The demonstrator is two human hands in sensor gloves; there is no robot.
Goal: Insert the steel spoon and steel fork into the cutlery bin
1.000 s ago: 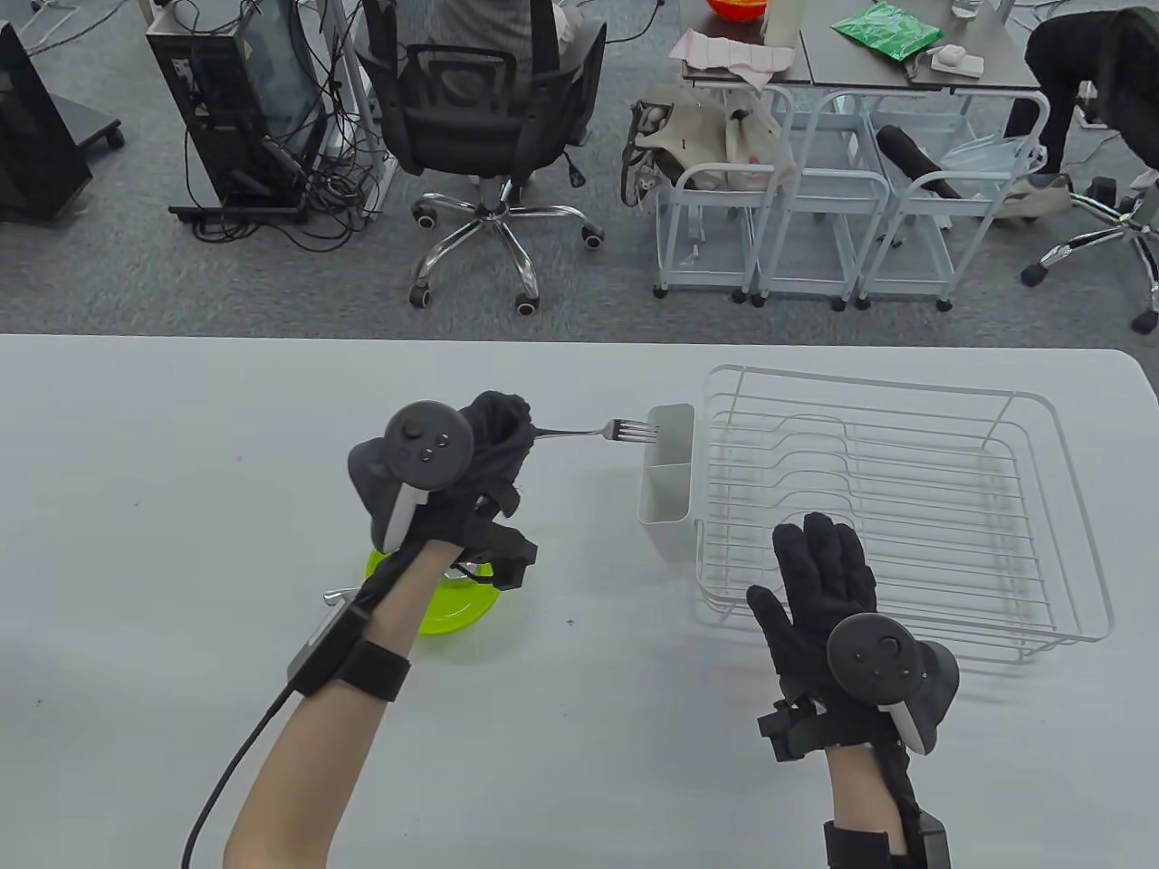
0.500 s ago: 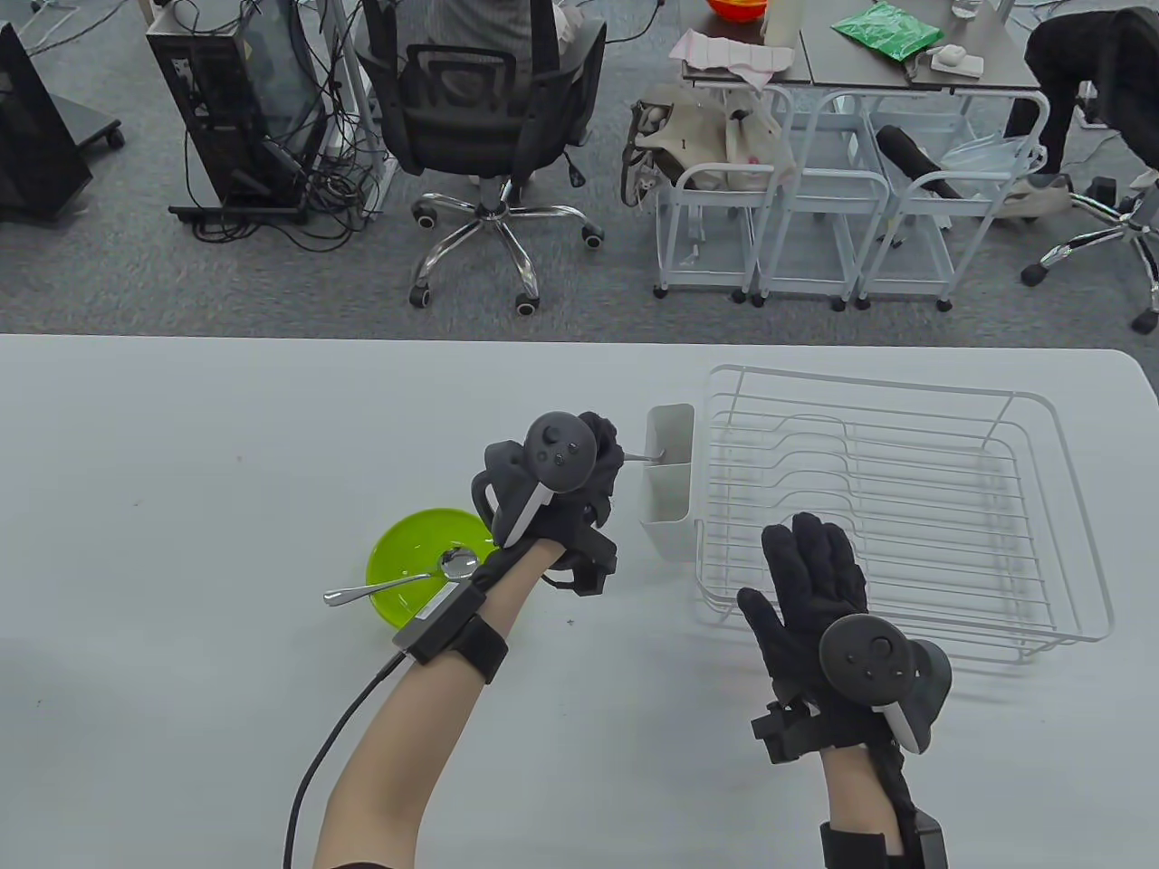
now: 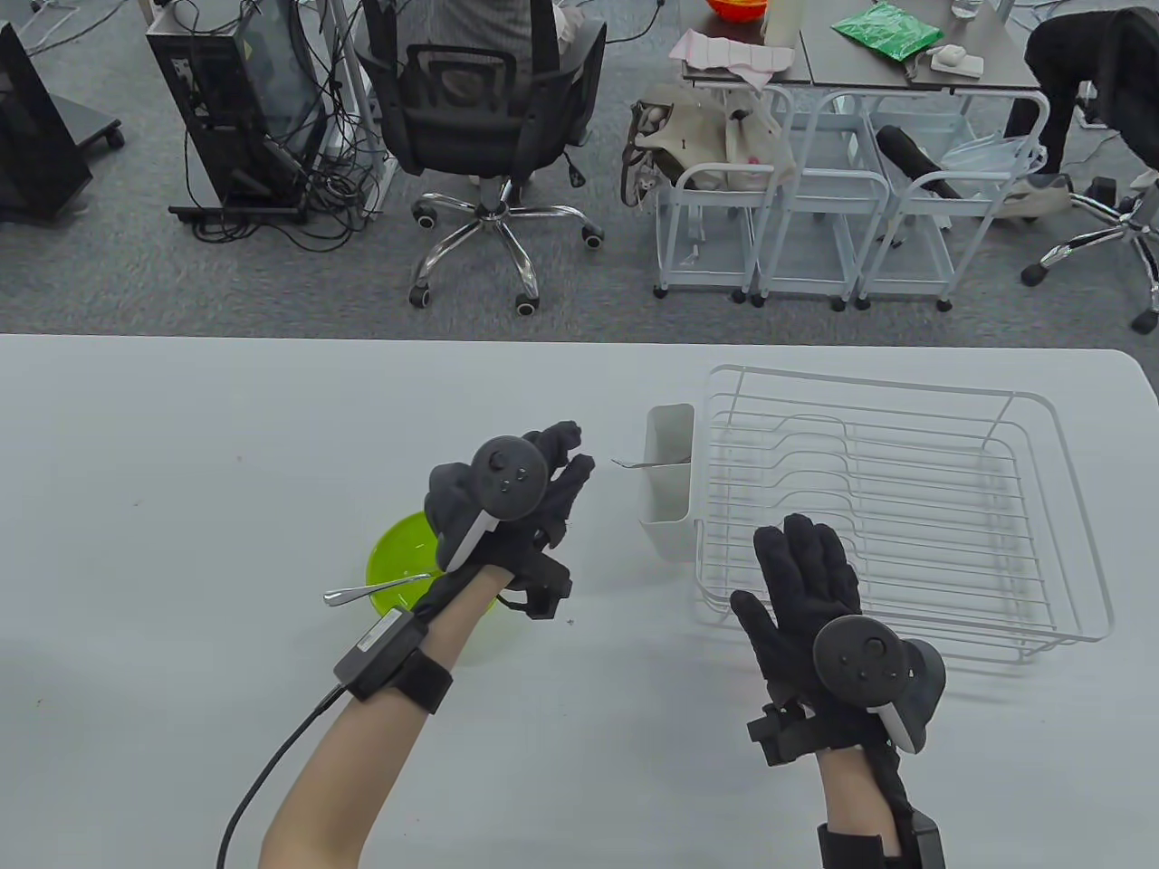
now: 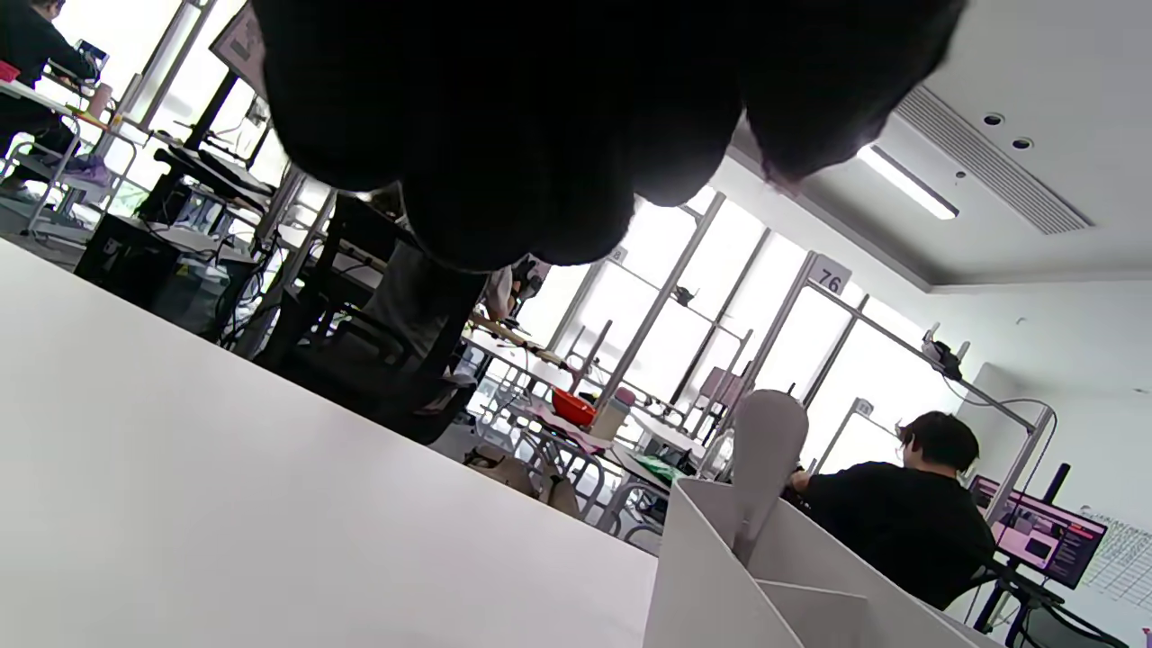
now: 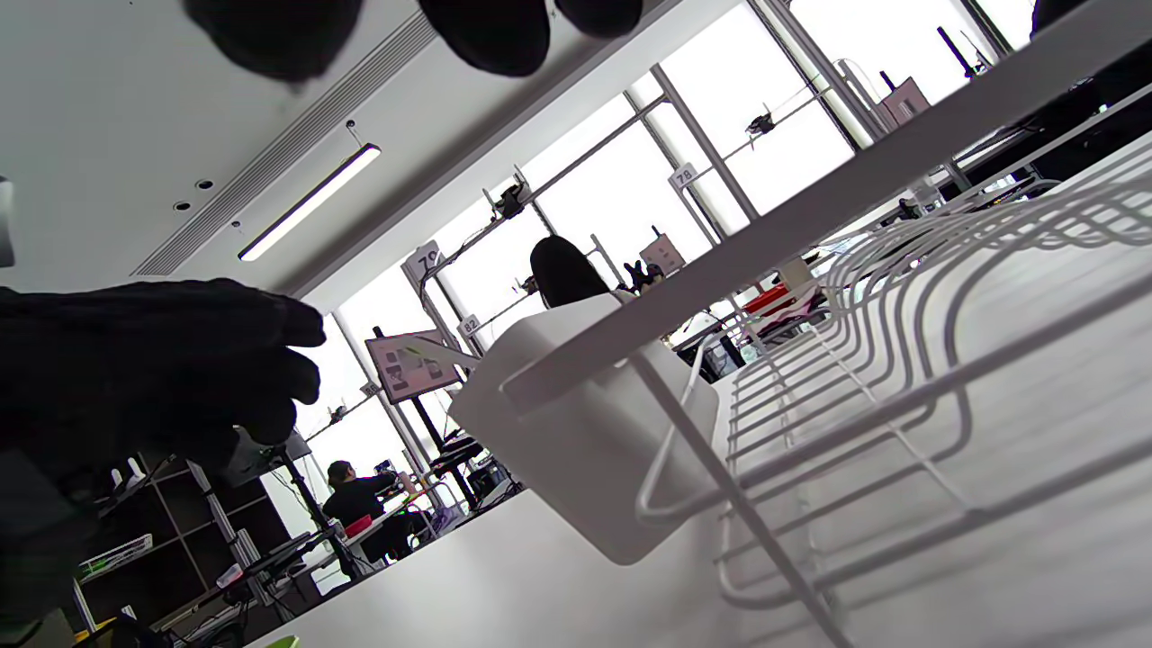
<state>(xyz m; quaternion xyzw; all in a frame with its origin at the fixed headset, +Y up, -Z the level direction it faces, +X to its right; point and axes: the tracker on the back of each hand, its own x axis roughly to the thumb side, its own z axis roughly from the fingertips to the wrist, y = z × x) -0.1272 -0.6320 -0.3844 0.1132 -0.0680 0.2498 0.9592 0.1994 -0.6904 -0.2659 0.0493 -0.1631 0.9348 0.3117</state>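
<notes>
The steel fork (image 3: 634, 463) stands in the white cutlery bin (image 3: 671, 415), which hangs on the left end of the dish rack; its handle leans out to the left over the rim. In the left wrist view the fork handle (image 4: 766, 450) rises from the bin (image 4: 720, 576). My left hand (image 3: 566, 457) is open and empty, fingers spread, a little left of the bin and apart from the fork. The steel spoon (image 3: 376, 590) lies in the green bowl (image 3: 398, 548), its handle pointing left over the rim, partly hidden by my left wrist. My right hand (image 3: 806, 561) rests flat and open on the rack's front left part.
The white wire dish rack (image 3: 905, 489) takes up the right part of the table and shows close up in the right wrist view (image 5: 900, 297). The table's far edge runs behind it, with an office chair and white trolleys beyond.
My left hand carried the fork right to the bin, put it in tines down, let go, and drew back left with fingers spread. My right hand barely moved.
</notes>
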